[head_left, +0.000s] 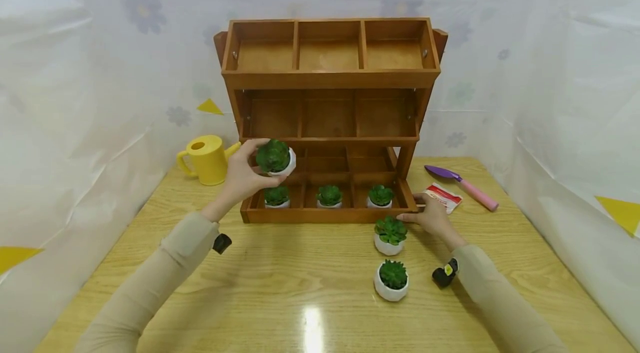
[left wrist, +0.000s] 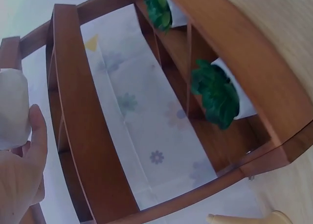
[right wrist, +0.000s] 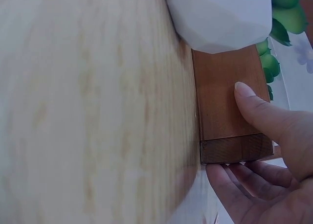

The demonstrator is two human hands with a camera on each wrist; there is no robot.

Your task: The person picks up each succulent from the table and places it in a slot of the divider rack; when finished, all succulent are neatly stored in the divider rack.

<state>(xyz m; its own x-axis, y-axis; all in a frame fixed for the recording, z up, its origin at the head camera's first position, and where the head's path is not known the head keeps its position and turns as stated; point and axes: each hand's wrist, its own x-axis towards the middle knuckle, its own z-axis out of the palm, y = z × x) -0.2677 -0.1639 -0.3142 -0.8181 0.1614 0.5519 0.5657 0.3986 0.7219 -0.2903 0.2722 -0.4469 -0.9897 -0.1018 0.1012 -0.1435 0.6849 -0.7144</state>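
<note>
Pinching the potted succulent (head_left: 273,156) just left of the frame's centre, the left hand (head_left: 242,174) holds what looks light and stiff, its white pot (head_left: 290,163) likely the surest grip, while the right hand (head_left: 432,216) clasps the wooden shelf (head_left: 330,215) at its lower-right corner.

The wooden table (head_left: 270,275) bears a tiered shelf (head_left: 330,81), yellow watering can (head_left: 210,164), two potted succulents (head_left: 392,282), trowel (head_left: 464,184) and packet (head_left: 444,198).

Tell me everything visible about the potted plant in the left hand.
The potted plant has dense green leaves in a white pot that looks slightly angular. Tilted, its leaves leaning left in the head view, it is gripped by the left hand, above the table, before the wooden rack.
</note>
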